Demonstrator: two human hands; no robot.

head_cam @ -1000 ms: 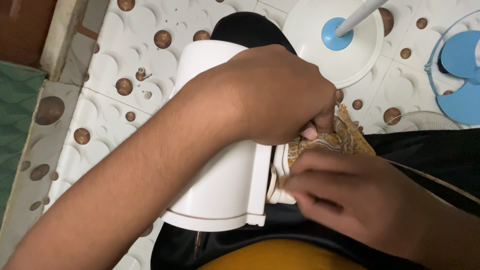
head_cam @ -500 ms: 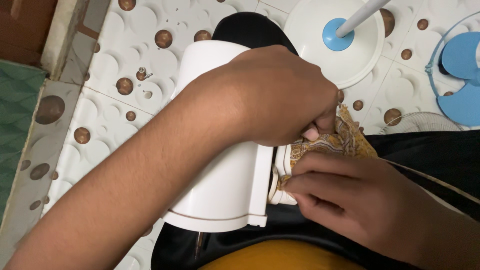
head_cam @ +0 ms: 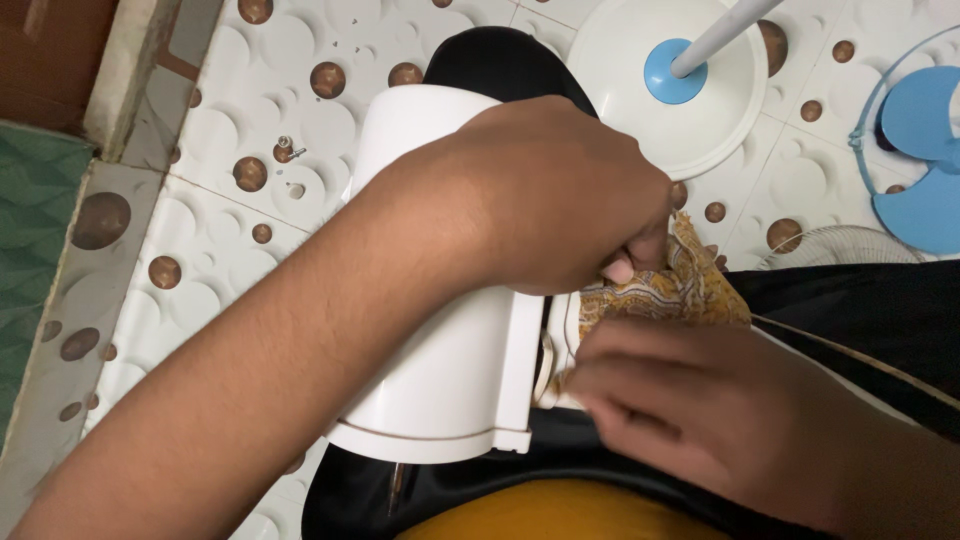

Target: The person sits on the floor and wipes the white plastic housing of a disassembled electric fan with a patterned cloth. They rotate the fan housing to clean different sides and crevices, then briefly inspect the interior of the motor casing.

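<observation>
A white plastic housing [head_cam: 440, 350], rounded at the far end, rests on my lap over black cloth. My left hand [head_cam: 560, 190] lies over its top right side and grips it. My right hand [head_cam: 700, 410] presses a yellow-brown patterned cloth [head_cam: 670, 295] against the housing's right face. The cloth is bunched between both hands, and much of that face is hidden by my fingers.
The floor is white embossed tile with brown dots [head_cam: 250, 110]. A round white fan base with a blue collar and white pole [head_cam: 680, 80] stands at the top right. Blue fan blades [head_cam: 920, 170] and a wire grille [head_cam: 840, 245] lie at the right. Small screws [head_cam: 285, 150] lie on the tile.
My right hand has shifted slightly over the cloth against the housing. The left hand's grip is unchanged.
</observation>
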